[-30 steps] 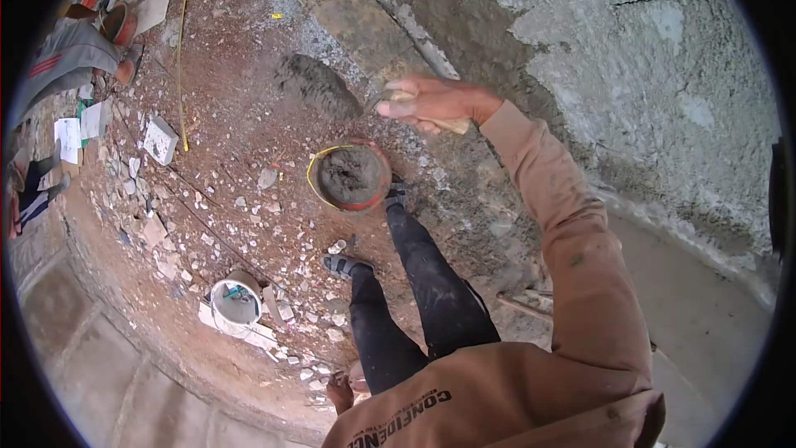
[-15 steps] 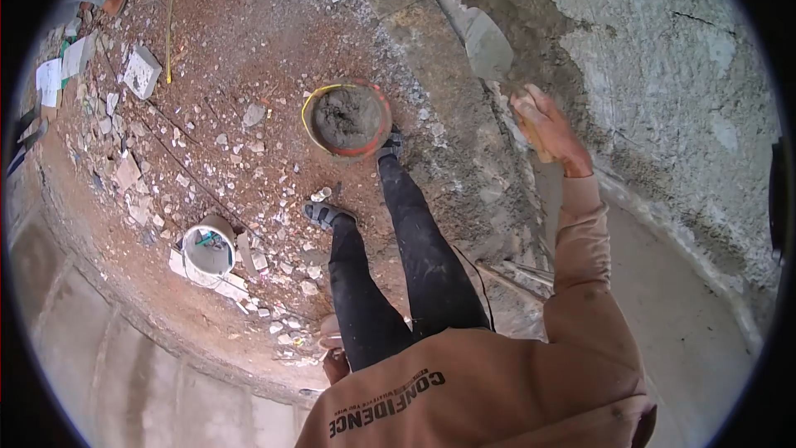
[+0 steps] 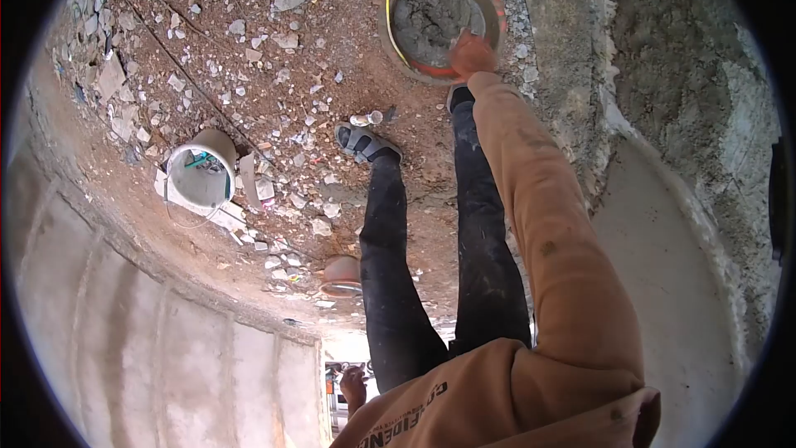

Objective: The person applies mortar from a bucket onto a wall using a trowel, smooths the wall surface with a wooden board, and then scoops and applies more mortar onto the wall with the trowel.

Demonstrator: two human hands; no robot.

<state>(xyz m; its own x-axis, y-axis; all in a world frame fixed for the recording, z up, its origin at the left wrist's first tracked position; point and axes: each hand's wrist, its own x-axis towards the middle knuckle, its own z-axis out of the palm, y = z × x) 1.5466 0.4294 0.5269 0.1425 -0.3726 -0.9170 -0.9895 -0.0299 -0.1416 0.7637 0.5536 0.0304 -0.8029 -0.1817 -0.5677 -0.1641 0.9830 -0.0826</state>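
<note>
My right hand [image 3: 474, 55] reaches down into a round pan [image 3: 386, 21] of wet grey mortar [image 3: 435, 17], near its right side. Its fingers are closed on what seems to be a trowel, whose blade I cannot make out against the mortar. The pan has a yellow and orange rim and sits on the ground just beyond my right foot. Low by my left leg, my left hand [image 3: 354, 387] hangs with curled fingers and nothing visible in it.
A white bucket [image 3: 184, 178] with a wire handle and green things inside stands at the left among stone rubble [image 3: 116, 79]. To the right runs a roughly plastered wall [image 3: 680, 66] with a smooth grey surface [image 3: 655, 224]. Another pan [image 3: 342, 270] lies behind my left leg.
My right hand has come away from the plastered wall, where a grey trowel blade showed ahead of it, and gone into the mortar pan. The view has shifted; my left hand shows more fully.
</note>
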